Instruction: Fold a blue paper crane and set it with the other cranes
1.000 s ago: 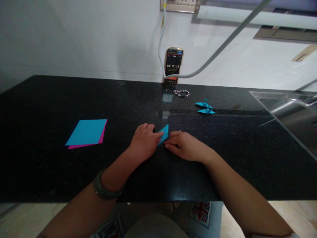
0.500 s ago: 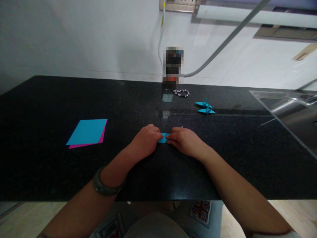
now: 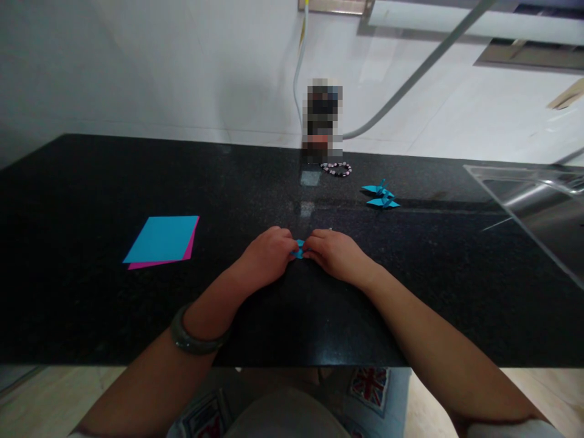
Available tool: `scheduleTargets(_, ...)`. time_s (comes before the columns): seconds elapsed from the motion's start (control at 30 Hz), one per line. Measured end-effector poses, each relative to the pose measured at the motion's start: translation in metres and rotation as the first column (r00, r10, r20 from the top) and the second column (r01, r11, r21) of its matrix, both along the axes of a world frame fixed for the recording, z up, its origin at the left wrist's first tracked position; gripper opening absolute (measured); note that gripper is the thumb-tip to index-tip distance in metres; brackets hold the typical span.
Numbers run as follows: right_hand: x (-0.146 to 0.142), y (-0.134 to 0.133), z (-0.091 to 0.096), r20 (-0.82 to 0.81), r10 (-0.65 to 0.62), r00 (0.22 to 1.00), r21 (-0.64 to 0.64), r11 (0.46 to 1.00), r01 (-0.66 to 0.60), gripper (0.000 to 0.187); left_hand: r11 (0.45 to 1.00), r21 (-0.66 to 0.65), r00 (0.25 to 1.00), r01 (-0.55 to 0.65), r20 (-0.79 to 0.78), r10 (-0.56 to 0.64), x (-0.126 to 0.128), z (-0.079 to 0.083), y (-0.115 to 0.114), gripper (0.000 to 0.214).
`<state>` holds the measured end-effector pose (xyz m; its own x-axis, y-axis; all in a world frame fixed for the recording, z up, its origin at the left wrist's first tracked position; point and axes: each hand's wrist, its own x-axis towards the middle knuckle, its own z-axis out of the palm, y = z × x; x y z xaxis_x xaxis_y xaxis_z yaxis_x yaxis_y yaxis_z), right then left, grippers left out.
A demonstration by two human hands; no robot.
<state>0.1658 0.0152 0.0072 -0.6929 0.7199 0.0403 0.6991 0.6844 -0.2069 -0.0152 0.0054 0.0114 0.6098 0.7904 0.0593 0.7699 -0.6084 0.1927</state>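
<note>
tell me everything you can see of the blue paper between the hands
The blue paper looks folded small, bright and thin. Only a sliver shows, pinched between the fingers of the left hand and right hand, near the middle of the dark countertop. Its full shape is hidden.

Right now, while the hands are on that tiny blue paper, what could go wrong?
The fold might come out crooked: the left hand and right hand cover much of the small blue paper, so its edges are hard to see. Also, the flat blue sheet lies loose and askew on a pink sheet, so a bump could slide it.
</note>
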Motion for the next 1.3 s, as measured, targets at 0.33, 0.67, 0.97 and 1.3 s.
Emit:
scheduleTargets(0.33, -0.0039, -0.0017, 0.0022, 0.058, -0.004, 0.998, 0.043, 0.999, 0.001, 0.023, 1.000, 0.015, 0.999, -0.021, -0.026, 0.022, 0.0000, -0.0040, 0.0029, 0.018)
scheduleTargets(0.67, -0.0018, -0.0003, 0.0018, 0.063, 0.015, 0.998, 0.047, 0.999, -0.018, 0.027, 0.999, 0.040, 0.999, -0.026, -0.025, 0.027, -0.0002, -0.0058, 0.0043, 0.021)
scheduleTargets(0.97, -0.0033, -0.0006, 0.0017, 0.082, 0.014, 0.997, 0.076, 0.997, -0.020, 0.023, 1.000, -0.006, 1.000, -0.008, 0.006, 0.008, 0.0004, -0.0054, 0.0034, 0.017)
scheduleTargets(1.3, -0.0019, 0.0014, -0.0007, 0.064, 0.024, 0.998, 0.059, 0.998, -0.027, 0.023, 0.997, 0.078, 0.999, 0.017, -0.038, -0.014, 0.0001, -0.0076, 0.0053, 0.016)
